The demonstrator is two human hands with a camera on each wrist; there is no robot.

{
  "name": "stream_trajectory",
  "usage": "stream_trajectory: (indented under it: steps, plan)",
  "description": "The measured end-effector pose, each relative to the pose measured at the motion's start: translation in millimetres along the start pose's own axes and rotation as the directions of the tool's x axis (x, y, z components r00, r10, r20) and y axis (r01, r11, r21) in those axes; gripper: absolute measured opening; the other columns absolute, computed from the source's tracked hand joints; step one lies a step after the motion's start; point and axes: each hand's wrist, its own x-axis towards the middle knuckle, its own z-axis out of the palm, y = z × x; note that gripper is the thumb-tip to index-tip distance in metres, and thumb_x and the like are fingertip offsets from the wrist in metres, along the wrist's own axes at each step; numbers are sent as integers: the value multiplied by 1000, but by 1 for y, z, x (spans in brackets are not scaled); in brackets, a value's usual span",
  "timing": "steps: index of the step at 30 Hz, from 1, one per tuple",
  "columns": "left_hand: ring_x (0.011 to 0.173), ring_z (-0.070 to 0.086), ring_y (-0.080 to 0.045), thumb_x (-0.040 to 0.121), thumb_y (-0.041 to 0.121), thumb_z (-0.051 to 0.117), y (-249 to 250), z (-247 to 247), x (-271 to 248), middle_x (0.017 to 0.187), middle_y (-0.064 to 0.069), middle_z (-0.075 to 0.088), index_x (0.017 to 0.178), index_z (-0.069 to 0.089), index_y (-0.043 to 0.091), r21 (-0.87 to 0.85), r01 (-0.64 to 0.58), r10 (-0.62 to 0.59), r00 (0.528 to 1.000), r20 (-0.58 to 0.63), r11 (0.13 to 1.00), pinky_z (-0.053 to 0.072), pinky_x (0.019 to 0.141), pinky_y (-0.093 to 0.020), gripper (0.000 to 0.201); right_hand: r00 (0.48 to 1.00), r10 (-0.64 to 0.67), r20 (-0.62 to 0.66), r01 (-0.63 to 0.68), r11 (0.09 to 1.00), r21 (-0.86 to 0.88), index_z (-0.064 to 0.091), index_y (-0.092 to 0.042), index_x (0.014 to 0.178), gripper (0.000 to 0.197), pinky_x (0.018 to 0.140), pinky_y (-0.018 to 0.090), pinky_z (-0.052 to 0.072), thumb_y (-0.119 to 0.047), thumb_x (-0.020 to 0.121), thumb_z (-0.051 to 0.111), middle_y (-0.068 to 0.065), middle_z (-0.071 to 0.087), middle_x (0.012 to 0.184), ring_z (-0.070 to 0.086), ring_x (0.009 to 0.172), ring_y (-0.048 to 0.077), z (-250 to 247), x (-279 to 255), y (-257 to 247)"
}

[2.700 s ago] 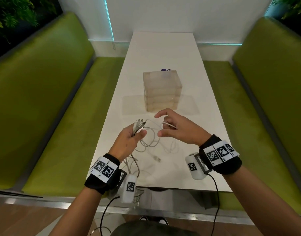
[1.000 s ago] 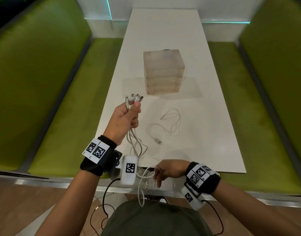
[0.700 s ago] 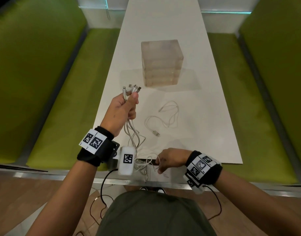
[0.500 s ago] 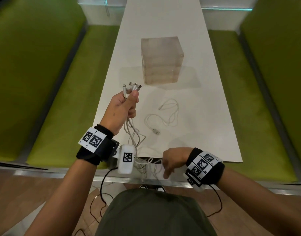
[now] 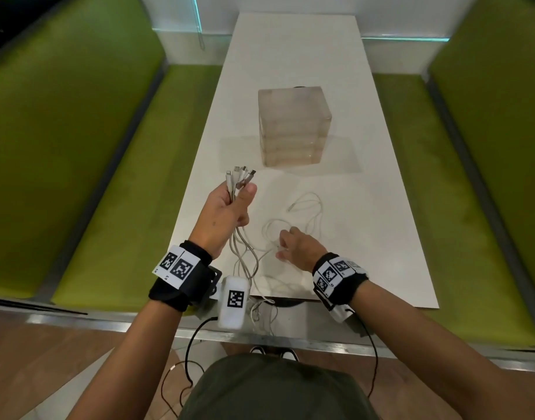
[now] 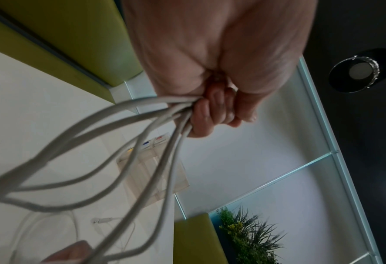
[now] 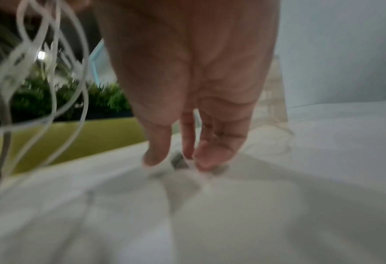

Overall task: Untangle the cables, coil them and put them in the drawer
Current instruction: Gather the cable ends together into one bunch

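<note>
My left hand is raised above the table's near left part and grips a bundle of white cables, their plugs sticking up past my thumb. In the left wrist view my curled fingers hold the cable bundle, which hangs down in loops. A separate thin white cable lies loose on the white table. My right hand is over its near end. In the blurred right wrist view, the straight fingers of my right hand point down at a small metal plug.
A translucent drawer unit stands mid-table, its drawers facing away; its coloured handles show in the left wrist view, on the drawer unit. Green benches flank the table. The bundle's slack hangs over the near edge.
My right hand has come up from the hanging cables at the table's near edge and reached forward onto the loose cable. My left hand keeps holding the bundle in about the same place.
</note>
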Motion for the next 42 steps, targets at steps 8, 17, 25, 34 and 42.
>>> stream_trajectory:
  steps: [8,17,25,34,42]
  plan:
    - [54,17,-13,100,19,45,-6,2,7,55,9,25,79,55,12,-33,57,-57,998,-7,998,22,50,-24,24,981,-90,171,120,977,-174,63,-9,106,18,77,26,42,-11,92,51,7,60,106,57,96,22,-65,-42,-5]
    - [84,67,-38,101,15,39,-16,43,6,95,-31,66,107,54,-10,-52,67,-58,986,160,996,57,78,-41,30,960,-280,-15,278,941,193,64,-20,96,18,63,17,45,-15,81,71,-3,62,77,55,65,6,-164,-96,-43]
    - [80,71,-28,101,16,35,-8,46,-5,79,-11,72,100,56,0,-134,120,-81,960,269,984,58,77,-37,26,927,-132,-351,302,817,491,57,-12,92,23,58,20,46,-8,76,75,0,65,72,57,60,3,-152,-77,-47]
    - [42,29,-6,98,17,39,7,36,1,52,6,43,83,48,7,-318,96,-32,979,200,943,33,44,-19,21,961,-272,-44,265,873,409,49,-21,126,46,63,15,44,4,88,54,-7,49,123,57,74,9,-102,-49,-29]
    - [41,27,-3,94,22,40,20,31,-3,54,7,43,84,50,8,-348,72,23,965,262,935,28,42,-16,20,913,-399,-88,409,895,181,65,-2,95,10,78,24,49,-1,86,63,-1,50,124,60,86,8,-54,-18,-7]
